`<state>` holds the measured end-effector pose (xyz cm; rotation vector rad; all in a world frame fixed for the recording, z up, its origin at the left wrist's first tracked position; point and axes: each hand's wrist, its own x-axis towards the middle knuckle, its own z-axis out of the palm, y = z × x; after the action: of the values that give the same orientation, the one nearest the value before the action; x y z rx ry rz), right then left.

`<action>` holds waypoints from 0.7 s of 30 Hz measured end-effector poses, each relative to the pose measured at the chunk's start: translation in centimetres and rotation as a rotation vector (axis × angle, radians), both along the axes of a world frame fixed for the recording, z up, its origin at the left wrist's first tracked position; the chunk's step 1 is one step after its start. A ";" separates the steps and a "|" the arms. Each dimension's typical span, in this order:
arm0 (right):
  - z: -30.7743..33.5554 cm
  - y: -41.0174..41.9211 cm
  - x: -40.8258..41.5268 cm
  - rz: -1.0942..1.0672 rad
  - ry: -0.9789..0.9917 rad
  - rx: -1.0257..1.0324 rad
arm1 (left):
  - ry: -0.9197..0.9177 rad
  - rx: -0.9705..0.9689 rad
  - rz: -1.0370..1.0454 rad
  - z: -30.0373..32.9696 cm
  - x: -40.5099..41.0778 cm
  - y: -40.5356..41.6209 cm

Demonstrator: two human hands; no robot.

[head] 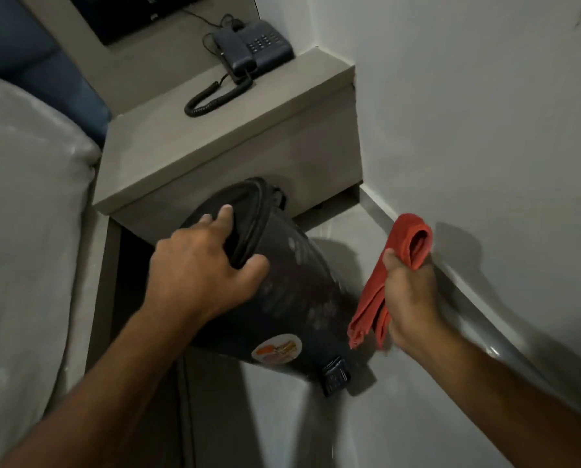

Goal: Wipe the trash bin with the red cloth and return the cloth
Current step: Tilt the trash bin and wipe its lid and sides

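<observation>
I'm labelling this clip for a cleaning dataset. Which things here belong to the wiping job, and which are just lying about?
Part of the job:
- trash bin, tilted, left hand on its lid
- red cloth, bunched in the right hand

Just lying about:
- telephone on the bedside shelf
- mattress

The scene is dimly and evenly lit. Soft shadows are cast on the wall [484, 130] and floor [400, 417]. Straight lines are bent near the edges by the wide lens, and fine detail is softened by slight blur.
</observation>
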<state>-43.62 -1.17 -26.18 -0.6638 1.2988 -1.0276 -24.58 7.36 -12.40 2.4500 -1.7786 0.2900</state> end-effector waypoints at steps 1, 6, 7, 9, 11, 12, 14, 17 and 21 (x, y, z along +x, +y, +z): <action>0.1 0.3 0.0 0.027 0.005 -0.010 | 0.054 -0.027 0.020 0.1 0.3 0.2; 0.8 0.7 0.2 0.087 0.018 -0.133 | 0.355 -0.148 0.114 -0.9 1.4 1.0; 1.0 0.6 0.2 0.107 0.015 -0.155 | 0.432 -0.172 0.129 -1.2 1.4 0.9; 1.9 1.6 0.6 0.187 0.067 -0.246 | 0.538 -0.196 0.169 -1.5 1.5 0.7; 3.1 4.6 1.8 0.267 0.195 -0.437 | 0.568 -0.191 0.184 -1.5 1.3 0.5; 3.3 6.4 3.0 0.333 0.303 -0.589 | 0.573 -0.190 0.182 -1.4 1.2 0.3; 3.3 9.5 6.7 0.399 0.600 -0.905 | 0.567 -0.182 0.177 -1.2 1.0 0.1; 3.8 10.9 12.1 0.438 0.678 -0.753 | 0.492 -0.157 0.203 -1.0 0.8 0.1; 0.2 9.6 12.6 0.274 0.642 -0.664 | 0.541 -0.183 0.166 -1.5 1.8 0.6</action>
<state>-31.04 8.45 -25.93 -1.7384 1.3343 -1.0527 -22.81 7.95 -13.91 2.2596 -1.2692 -0.1801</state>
